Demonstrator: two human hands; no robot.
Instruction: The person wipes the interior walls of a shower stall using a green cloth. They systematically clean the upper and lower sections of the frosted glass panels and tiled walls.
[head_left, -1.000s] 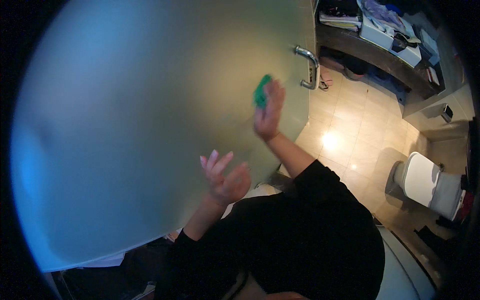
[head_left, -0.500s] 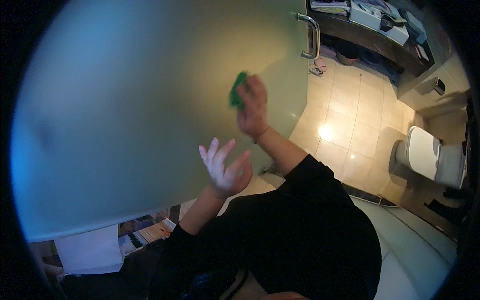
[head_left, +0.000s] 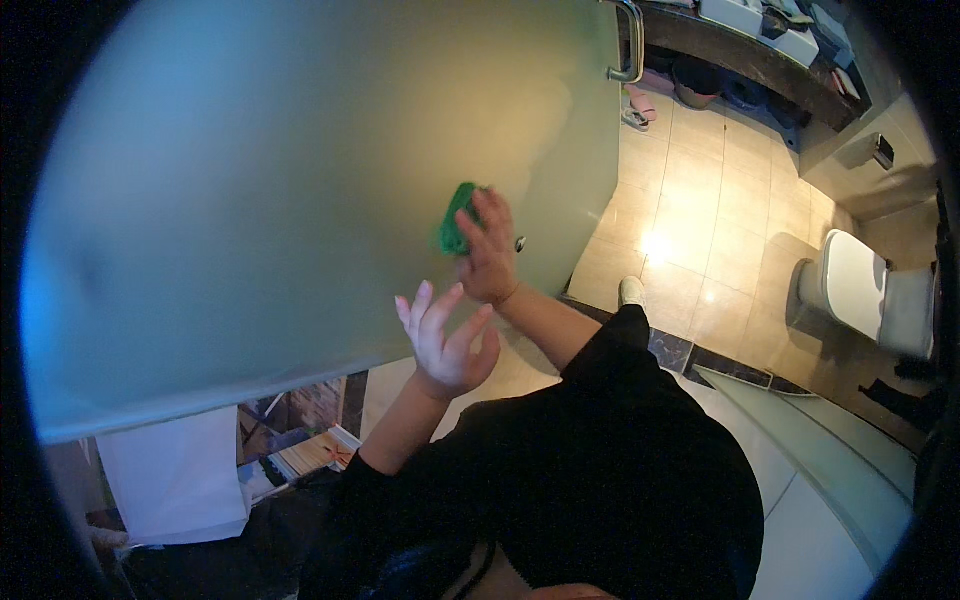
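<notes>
Right hand (head_left: 487, 255) presses a green sponge (head_left: 455, 220) flat against the frosted glass door (head_left: 300, 150), mid-panel, below the metal handle (head_left: 630, 45). Grip closed on the sponge, fingers spread over its back, only the left edge of it showing. Left hand (head_left: 445, 340) open, fingers splayed, holding nothing, just off the glass near the door's lower edge. Sponge looks soft, light, squashy; likely wet, so maybe slippery. Best held across the back with a flat palm, thumb on 1 edge. Glass is stiff, smooth, breakable. Tiled floor (head_left: 700, 230), toilet (head_left: 860, 290), white towel (head_left: 170, 480) nearby.
</notes>
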